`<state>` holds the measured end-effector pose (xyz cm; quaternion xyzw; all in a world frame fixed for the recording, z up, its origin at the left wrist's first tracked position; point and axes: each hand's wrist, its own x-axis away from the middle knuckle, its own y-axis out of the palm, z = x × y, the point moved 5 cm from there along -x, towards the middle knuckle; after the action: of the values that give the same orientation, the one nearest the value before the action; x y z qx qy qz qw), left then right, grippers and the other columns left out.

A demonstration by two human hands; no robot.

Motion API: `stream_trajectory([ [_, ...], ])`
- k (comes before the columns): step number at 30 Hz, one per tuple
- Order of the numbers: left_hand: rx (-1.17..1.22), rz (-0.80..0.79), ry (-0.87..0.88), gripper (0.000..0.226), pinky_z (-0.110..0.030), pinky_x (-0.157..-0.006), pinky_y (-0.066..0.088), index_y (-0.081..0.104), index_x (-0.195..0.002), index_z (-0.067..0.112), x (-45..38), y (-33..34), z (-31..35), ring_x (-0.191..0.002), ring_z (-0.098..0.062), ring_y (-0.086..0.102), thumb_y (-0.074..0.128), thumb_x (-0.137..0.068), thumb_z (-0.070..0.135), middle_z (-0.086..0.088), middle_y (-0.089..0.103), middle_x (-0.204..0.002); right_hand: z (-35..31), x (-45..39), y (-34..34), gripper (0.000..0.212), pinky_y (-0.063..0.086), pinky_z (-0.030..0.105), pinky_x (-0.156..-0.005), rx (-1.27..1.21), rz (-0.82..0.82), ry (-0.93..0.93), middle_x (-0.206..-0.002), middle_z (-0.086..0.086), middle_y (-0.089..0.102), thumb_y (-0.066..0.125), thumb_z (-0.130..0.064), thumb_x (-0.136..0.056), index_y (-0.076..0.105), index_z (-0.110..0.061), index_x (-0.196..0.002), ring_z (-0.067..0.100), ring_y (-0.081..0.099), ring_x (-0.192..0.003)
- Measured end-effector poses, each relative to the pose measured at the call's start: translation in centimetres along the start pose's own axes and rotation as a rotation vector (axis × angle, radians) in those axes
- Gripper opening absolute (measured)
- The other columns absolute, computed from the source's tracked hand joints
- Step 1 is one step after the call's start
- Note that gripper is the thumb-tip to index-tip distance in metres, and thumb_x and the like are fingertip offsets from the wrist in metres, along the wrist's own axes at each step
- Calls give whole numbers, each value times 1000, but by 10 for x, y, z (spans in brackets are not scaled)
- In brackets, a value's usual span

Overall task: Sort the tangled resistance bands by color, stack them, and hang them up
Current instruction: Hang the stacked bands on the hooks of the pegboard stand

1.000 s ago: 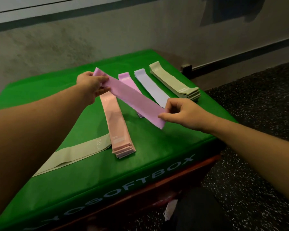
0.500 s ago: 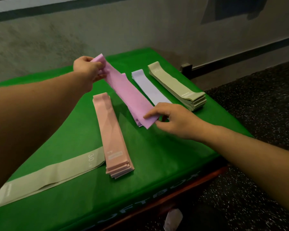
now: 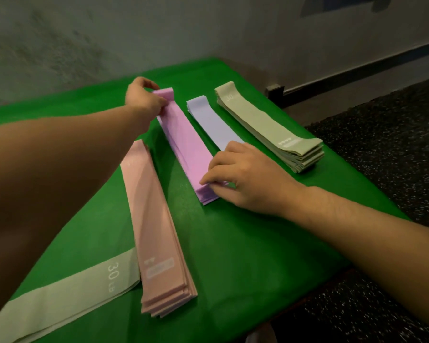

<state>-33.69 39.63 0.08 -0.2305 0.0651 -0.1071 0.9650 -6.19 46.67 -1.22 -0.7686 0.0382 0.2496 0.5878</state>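
Resistance bands: sorted into flat stacks by colour on the green soft box (image 3: 245,256), plus one loose band at the near left.
Loose sage band (image 3: 60,295): nearest, at 7 o'clock of the box top; lies flat, printed "30 LB"; its right end touches or slips under the near end of the peach stack.
Peach stack (image 3: 156,233): several bands, running from 6 o'clock toward the centre; white label near the close end; layers slightly fanned at that end.
Right hand (image 3: 245,179): at centre, on the near end of the pink stack; thumb and forefinger pinch that end, remaining fingers curled over it, partly covering the near end of the lilac stack.
Pink stack (image 3: 186,144): centre of the box, just right of the peach stack, lying flat and angled toward 11 o'clock.
Lilac stack (image 3: 211,120): just beside the pink stack at its 3 o'clock side, parallel to it.
Sage stack (image 3: 265,122): at 2 o'clock, thickest pile, near the right edge of the box; "30" print at its far end.
Left hand (image 3: 144,100): farthest, at 11 o'clock; fingertips pinch the far end of the top pink band, lifted slightly off the stack.
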Motion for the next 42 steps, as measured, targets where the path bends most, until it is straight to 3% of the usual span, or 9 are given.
stream_trajectory([
  [6, -120, -74, 25, 31, -29, -66, 56, 62, -107, 12, -8, 16, -16, -68, -15, 62, 81, -82, 12, -4, 63, -94, 1, 1, 10, 32, 37, 31, -72, 115, -142, 38, -94, -13, 70, 54, -50, -89, 76, -31, -103, 11, 52, -86],
  [10, -179, 21, 123, 20, -28, -61, 50, 67, -100, 15, -1, 3, -6, -77, -19, 62, 74, -83, 9, -4, 66, -106, -6, -1, -3, 36, 40, 35, -75, 55, -36, 87, -100, -10, 68, 50, -49, -89, 72, -28, -108, 12, 52, -90],
  [15, -133, 76, 194, 14, -30, -64, 47, 63, -88, 22, 27, -42, 2, -72, -19, 57, 67, -80, 11, -4, 66, -89, -42, -15, -13, 35, 44, 39, -76, -64, 41, 112, -93, -6, 69, 46, -41, -88, 74, -23, -100, 16, 52, -85],
  [20, -147, 127, 241, 13, -24, -73, 45, 65, -98, 16, 77, -110, -13, -85, -13, 56, 65, -86, 11, -3, 64, -96, -105, -35, 1, 28, 45, 40, -89, -144, -170, 114, -101, -10, 70, 53, -35, -93, 71, -28, -114, 14, 52, -95],
  [24, -172, 113, 244, 12, -18, -63, 43, 62, -95, 18, 128, -171, -39, -82, -14, 56, 67, -88, 10, -2, 64, -97, -160, -45, 26, 30, 43, 35, -92, -55, -294, 34, -113, -8, 70, 56, -34, -94, 67, -31, -122, 16, 55, -105],
  [29, -260, -4, 186, 11, -31, -75, 50, 63, -100, 13, 194, -237, -82, -82, -17, 60, 69, -91, 13, -2, 65, -97, -205, -52, 58, 37, 43, 36, -96, 85, -432, -24, -124, -1, 67, 53, -39, -95, 59, -31, -131, 23, 52, -114],
  [34, -463, -214, 100, 23, -30, -86, 49, 59, -108, 22, 244, -273, -135, -102, -18, 59, 72, -89, 24, -1, 62, -114, -215, -56, 76, 42, 45, 41, -100, 163, -490, 64, -134, 3, 60, 46, -37, -99, 45, -31, -141, 25, 50, -120],
  [38, -688, -88, 36, 38, -38, -102, 44, 61, -117, 25, 270, -300, -166, -117, -25, 52, 75, -84, 36, -6, 52, -129, -216, -59, 79, 52, 43, 42, -103, 178, -537, 185, -137, 7, 55, 51, -27, -96, 39, -28, -147, 27, 49, -121],
  [42, -689, -27, -134, 58, -40, -103, 44, 54, -133, 19, 286, -320, -188, -119, -30, 51, 74, -82, 40, -13, 52, -131, -221, -66, 78, 44, 44, 41, -99, 318, -578, 234, -126, 9, 57, 56, -31, -93, 56, -21, -135, 28, 48, -115],
])
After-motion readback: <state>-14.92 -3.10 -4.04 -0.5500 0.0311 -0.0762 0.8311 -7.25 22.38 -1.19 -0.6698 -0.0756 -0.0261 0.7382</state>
